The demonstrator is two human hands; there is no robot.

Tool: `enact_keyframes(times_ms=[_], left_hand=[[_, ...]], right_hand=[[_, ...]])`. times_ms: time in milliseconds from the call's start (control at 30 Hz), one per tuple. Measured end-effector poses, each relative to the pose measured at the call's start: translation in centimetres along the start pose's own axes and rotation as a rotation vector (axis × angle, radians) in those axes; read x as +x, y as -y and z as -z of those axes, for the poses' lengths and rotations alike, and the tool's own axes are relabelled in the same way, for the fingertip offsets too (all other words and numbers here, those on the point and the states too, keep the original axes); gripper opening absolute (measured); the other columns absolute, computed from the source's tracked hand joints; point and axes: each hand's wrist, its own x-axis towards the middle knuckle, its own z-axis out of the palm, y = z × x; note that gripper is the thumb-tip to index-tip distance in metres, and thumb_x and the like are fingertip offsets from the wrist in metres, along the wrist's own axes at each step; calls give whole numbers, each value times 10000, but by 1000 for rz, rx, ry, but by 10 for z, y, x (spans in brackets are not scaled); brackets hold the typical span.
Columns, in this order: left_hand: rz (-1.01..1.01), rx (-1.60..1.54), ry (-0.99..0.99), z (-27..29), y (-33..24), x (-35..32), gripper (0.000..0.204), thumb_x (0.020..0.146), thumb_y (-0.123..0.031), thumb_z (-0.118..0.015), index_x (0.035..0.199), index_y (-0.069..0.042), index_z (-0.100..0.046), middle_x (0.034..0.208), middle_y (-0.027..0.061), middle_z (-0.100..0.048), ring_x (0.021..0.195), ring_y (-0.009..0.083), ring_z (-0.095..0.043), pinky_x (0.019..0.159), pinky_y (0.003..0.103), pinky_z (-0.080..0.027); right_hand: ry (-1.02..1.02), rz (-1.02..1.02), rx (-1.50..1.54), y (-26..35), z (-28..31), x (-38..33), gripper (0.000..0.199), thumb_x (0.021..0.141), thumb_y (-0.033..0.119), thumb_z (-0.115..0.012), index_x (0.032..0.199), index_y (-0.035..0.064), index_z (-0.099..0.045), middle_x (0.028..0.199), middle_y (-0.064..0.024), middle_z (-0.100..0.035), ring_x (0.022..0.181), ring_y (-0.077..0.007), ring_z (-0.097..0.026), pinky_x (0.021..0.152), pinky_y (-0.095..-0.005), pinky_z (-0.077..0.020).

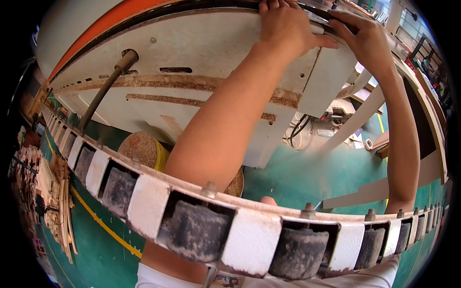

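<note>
My left hand (287,26) reaches to the upper edge of a large pale machine panel (211,41). Its fingers lie over the dark edge, partly cut off by the top of the view, and its thumb is stretched out to the right. Beside it, my right hand (367,41) bends its fingers round a dark strip (319,13) along that same edge. What lies above the fingers is out of view. Both forearms pass beyond a curved rail of black rollers (199,230) and white blocks, which crosses in front of my body.
A brown hose (103,91) runs from the panel to the rail. Below stand a dusty round drum (139,149), pale boards (357,194) and a tape roll (368,143) on the green floor (273,180). Wood strips (53,192) are stacked at left.
</note>
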Motion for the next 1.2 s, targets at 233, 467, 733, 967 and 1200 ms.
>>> enact_keyframes(times_ms=[233, 467, 733, 967, 1200], left_hand=[[49, -24, -36, 11, -3, -15, 1166, 722, -783, -733, 1336, 193, -552, 1477, 322, -512, 1428, 417, -425, 1216, 485, -263], [16, -6, -223, -10, -1, -10, 1204, 729, -788, -719, 1385, 198, -500, 1498, 332, -483, 1464, 426, -368, 1226, 497, -236], [-15, 66, -145, -14, 9, -4, 1153, 713, -769, -743, 1361, 164, -548, 1485, 327, -500, 1457, 421, -382, 1220, 539, -225], [27, -38, -45, 5, 1, -14, 1152, 710, -774, -740, 1352, 163, -556, 1499, 308, -497, 1456, 420, -386, 1225, 534, -223], [39, 40, -247, -16, 3, -5, 1227, 685, -820, -721, 1382, 170, -528, 1558, 306, -428, 1505, 412, -314, 1247, 517, -187]], right_hand=[[-30, -53, 31, 55, 13, 4, 240, 874, 177, -728, 1082, 76, -793, 856, -172, -754, 696, -246, -731, 693, -366, -578], [-15, -65, 43, 59, 9, 10, 264, 876, 188, -729, 1111, 83, -789, 919, -163, -774, 756, -244, -751, 729, -355, -588], [15, -19, -17, 25, 4, 5, 289, 961, 252, -713, 1204, 102, -764, 941, -136, -758, 747, -233, -693, 760, -343, -555], [55, -19, 26, 29, 4, 4, 295, 959, 250, -713, 1204, 94, -762, 971, -140, -765, 802, -239, -725, 786, -354, -561], [-90, 136, -30, 39, -5, 17, 281, 946, 221, -716, 1193, 94, -760, 907, -142, -753, 775, -274, -711, 768, -363, -558]])
